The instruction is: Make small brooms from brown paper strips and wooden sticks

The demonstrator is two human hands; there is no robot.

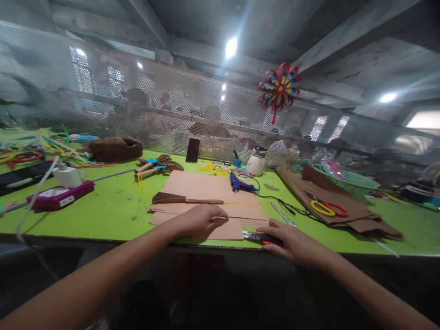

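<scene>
Sheets of light brown paper [199,183] lie on the green table in front of me. My left hand [202,221] rests on the front sheets with its fingers curled together; whether anything is between them is hidden. To its right, my right hand [282,238] is wrapped round a stapler-like tool [256,236] with black and red parts, its metal end touching the paper's right edge. A folded dark brown paper strip [168,198] lies across the sheets. On their back right part sits a blue glue gun [239,183].
Scissors [328,208] lie on brown paper [357,220] at the right, near a green basket [350,181]. A white jug [257,161] stands behind. At the left are a purple power strip [60,195], a brown pouch [115,149] and a folded paper piece [158,166].
</scene>
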